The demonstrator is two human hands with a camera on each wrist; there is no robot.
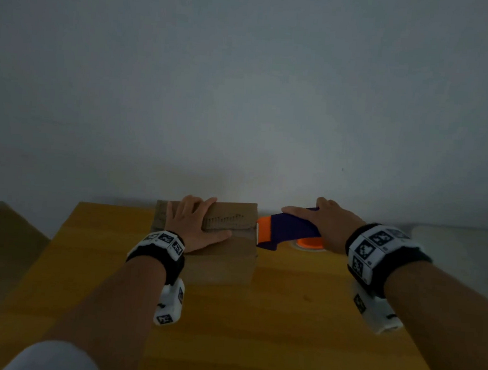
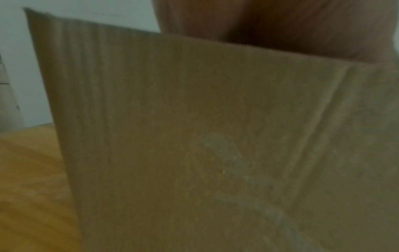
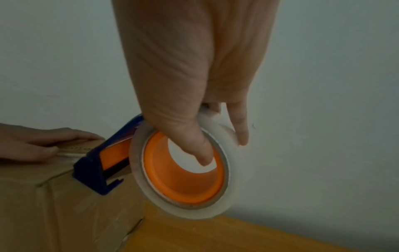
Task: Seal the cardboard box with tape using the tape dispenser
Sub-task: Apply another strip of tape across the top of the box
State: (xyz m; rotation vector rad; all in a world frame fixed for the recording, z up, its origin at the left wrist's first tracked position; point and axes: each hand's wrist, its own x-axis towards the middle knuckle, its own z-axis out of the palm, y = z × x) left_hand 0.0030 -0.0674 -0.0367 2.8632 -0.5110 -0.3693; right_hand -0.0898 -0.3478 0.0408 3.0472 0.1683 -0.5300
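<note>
A brown cardboard box stands at the far middle of the wooden table, against the wall. My left hand lies flat on its closed top flaps, fingers straight. The box's side wall fills the left wrist view. My right hand grips the blue and orange tape dispenser, whose front end sits at the box's top right edge. In the right wrist view my thumb hooks into the orange core of the clear tape roll, and the blue frame touches the box corner.
A plain grey wall rises right behind the table's far edge. The wooden tabletop stretches toward me in front of the box. A dim shape sits off the table's left side.
</note>
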